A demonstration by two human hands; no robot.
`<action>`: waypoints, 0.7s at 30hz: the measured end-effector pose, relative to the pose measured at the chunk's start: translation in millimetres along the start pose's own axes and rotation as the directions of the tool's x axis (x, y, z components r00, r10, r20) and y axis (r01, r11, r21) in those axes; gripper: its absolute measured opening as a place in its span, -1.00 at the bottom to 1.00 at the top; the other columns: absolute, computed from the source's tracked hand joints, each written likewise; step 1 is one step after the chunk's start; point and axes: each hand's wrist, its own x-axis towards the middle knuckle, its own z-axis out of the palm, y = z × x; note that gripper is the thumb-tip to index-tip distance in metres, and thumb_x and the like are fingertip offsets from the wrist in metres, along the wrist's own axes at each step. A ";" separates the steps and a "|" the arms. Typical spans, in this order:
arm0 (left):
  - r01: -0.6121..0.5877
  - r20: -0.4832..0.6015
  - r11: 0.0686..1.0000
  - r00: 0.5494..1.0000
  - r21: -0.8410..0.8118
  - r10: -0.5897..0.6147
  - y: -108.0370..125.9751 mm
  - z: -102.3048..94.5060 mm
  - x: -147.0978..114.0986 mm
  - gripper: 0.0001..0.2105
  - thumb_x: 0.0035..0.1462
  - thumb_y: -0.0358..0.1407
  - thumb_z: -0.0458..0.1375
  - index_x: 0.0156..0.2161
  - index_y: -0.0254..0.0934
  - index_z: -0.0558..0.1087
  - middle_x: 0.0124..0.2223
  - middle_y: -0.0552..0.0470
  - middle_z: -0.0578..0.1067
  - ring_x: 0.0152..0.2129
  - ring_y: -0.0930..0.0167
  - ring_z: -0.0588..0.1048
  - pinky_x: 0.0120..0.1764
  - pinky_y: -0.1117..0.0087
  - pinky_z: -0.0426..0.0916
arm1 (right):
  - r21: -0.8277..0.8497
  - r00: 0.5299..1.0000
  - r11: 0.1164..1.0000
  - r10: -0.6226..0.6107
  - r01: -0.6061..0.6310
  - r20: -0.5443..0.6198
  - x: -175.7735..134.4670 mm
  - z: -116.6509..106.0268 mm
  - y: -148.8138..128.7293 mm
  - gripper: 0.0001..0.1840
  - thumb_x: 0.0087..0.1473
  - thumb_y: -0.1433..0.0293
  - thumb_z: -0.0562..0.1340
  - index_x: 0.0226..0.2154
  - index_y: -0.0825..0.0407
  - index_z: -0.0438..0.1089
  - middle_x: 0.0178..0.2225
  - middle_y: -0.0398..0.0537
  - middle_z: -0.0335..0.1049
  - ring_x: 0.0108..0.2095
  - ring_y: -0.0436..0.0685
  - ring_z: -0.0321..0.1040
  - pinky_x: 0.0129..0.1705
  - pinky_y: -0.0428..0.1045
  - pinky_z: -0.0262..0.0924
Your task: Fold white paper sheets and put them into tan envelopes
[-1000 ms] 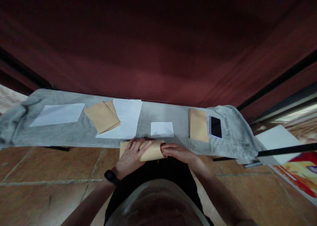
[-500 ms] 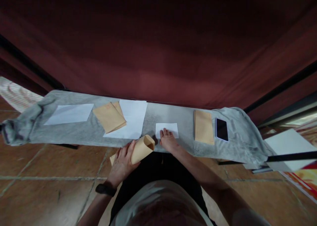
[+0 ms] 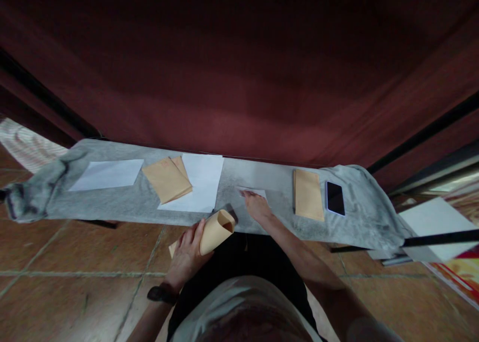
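Observation:
My left hand [image 3: 190,249] is wrapped round a brown paper envelope [image 3: 217,232] at the front edge of the cloth-covered bench. The envelope is bowed, and its mouth gapes toward the right. Over the middle of the bench, my right hand [image 3: 257,206] pinches a small white sheet of paper [image 3: 258,191] by its left side. That sheet looks partly raised and tilted off the cloth, and my fingers hide its near part.
Two brown envelopes [image 3: 166,179] lie overlapped on a large white sheet [image 3: 204,182]. Farther left is another white sheet [image 3: 108,173]. To the right are a stack of brown envelopes [image 3: 309,194] and a phone [image 3: 335,198]. A dark red curtain [image 3: 239,107] hangs behind the grey cloth [image 3: 275,179].
My right hand has gone from resting flat on the small white paper to pinching it, and the paper has tilted up. My left hand keeps the envelope in nearly the same place.

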 end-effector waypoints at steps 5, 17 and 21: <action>0.030 0.018 0.999 0.999 -0.019 -0.029 0.7 -1.1 0.8 -0.07 0.04 -0.17 0.26 0.44 -0.19 -0.10 0.22 -0.21 0.36 0.12 0.07 0.41 0.14 0.05 0.31 | 0.767 0.921 0.637 0.336 -0.070 -0.195 6.4 -14.1 20.0 -0.77 0.16 0.24 0.18 -0.27 0.02 0.49 -0.38 -0.11 0.57 -0.38 0.11 0.48 -0.27 -0.04 0.38; -0.015 0.039 0.999 0.999 -0.047 0.017 9.6 -4.3 9.7 0.00 0.03 -0.20 0.26 0.46 -0.15 -0.22 0.26 -0.20 0.32 0.18 0.06 0.34 0.20 0.01 0.23 | 0.961 0.761 0.172 0.646 -0.218 0.057 -32.3 -11.7 84.5 -0.75 -0.06 0.21 0.26 -0.31 -0.02 0.35 -0.41 -0.12 0.56 -0.39 0.10 0.54 -0.38 -0.05 0.43; -0.038 0.038 0.998 0.998 -0.049 0.040 14.9 -8.0 14.8 0.01 0.00 -0.21 0.27 0.46 -0.16 -0.20 0.26 -0.21 0.32 0.20 0.05 0.31 0.22 -0.02 0.19 | 0.895 0.798 0.298 0.594 -0.332 0.098 -33.0 -21.6 98.9 -0.75 -0.12 0.26 0.34 -0.34 0.02 0.43 -0.48 -0.18 0.52 -0.51 0.04 0.46 -0.49 -0.10 0.37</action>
